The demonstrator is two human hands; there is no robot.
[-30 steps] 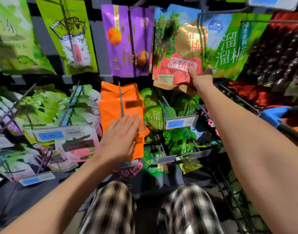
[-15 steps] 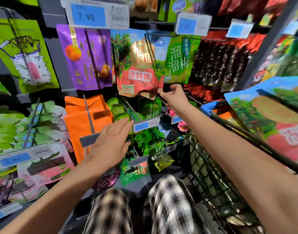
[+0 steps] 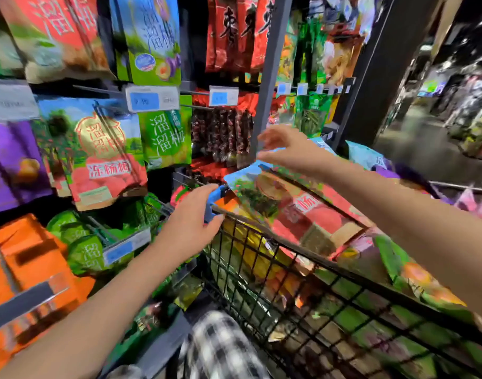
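the landmark is the black wire cart (image 3: 261, 272), heaped with snack bags. on top of the heap, at the cart's far left corner, lies a flat bag (image 3: 297, 212) with a blue sky, a green tree and a red band. of its white writing only "杨" can be read. one end of the bag juts out past the cart's rim toward the shelf.

the right hand (image 3: 286, 151) hangs over that jutting end with its fingers spread wide and nothing in them. it seems just clear of the bag, though blur makes this hard to judge. the left hand (image 3: 190, 222) is at the cart's blue plastic corner (image 3: 213, 205), outside the rim. its fingers are straight and loose and grip nothing, and the fingertips are right at the blue plastic.

left of the cart, on a shelf hook, hangs a matching bag (image 3: 103, 160) that reads "溜溜梅" in a gold badge and "冻杨梅" on red. between that bag and the cart hangs a green bag (image 3: 166, 138), also marked "溜溜梅". above the green bag is a blue price tag (image 3: 152, 101) whose figures are too smeared to read. higher up, beyond the cart's corner, red bags (image 3: 234, 31) show a large "枣". orange bags (image 3: 29, 255) hang low and far left of the cart. checked trousers (image 3: 220, 348) show at the cart's near side.
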